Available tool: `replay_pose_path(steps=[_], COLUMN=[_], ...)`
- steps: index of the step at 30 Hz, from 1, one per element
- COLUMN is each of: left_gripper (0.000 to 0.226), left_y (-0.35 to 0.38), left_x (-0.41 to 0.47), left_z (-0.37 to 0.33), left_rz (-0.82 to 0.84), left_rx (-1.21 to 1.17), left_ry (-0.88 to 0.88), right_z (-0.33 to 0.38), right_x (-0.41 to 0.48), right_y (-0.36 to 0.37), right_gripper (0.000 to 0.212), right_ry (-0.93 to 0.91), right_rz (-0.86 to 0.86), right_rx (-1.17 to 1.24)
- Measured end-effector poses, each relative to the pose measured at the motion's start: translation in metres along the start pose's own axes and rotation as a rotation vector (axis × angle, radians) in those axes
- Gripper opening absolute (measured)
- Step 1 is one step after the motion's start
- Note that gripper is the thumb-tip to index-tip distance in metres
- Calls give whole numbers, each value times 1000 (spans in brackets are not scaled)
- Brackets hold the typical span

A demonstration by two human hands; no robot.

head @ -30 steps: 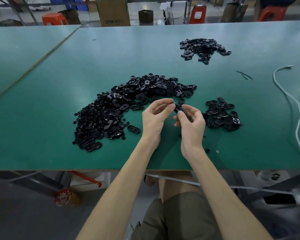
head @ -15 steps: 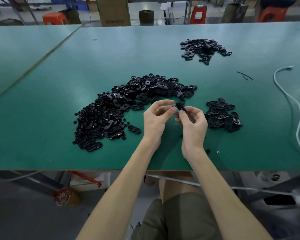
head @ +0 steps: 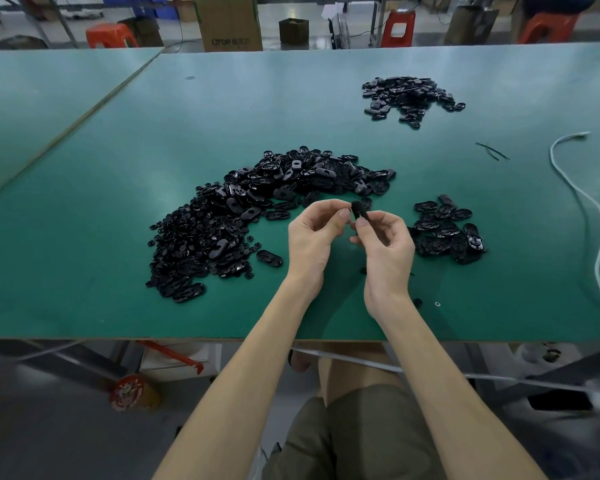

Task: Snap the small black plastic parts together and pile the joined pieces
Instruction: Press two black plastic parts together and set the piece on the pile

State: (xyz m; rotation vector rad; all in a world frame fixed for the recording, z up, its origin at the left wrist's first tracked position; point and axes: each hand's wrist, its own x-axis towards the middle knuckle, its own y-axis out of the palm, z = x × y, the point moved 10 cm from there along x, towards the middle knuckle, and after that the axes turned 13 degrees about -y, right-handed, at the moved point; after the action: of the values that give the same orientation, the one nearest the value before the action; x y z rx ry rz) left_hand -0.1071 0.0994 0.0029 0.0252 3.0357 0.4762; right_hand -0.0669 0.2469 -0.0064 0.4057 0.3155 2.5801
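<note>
Between R hand (head: 388, 244) fingers (head: 381, 216): blk part (head: 356, 206)

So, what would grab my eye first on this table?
A big heap of black plastic parts sprawls across the middle of the green table, left of the hands. Nearer the table's edge, the right hand pinches a small black part, with the left hand close beside it. A smaller pile lies just right of the hands.
</note>
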Motion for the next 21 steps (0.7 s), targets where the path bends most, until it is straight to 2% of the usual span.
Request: replay_pose_path(steps=[4, 12, 21], left_gripper=[9, 18, 7], left_y=[-4, 0, 5], left_x=[1, 1, -1], left_z=[4, 7, 4], left_rz=[-38, -11, 24], left_rx=[-14, 33, 64], left_ry=[-25, -47, -10], right_z=[-5, -7, -8], right_x=[0, 2, 1], right_y=[-3, -5, -6], right_gripper=[11, 13, 15], right_ry=[37, 40, 42], right_rz=[-36, -45, -48], right_rx=[6, -22, -63])
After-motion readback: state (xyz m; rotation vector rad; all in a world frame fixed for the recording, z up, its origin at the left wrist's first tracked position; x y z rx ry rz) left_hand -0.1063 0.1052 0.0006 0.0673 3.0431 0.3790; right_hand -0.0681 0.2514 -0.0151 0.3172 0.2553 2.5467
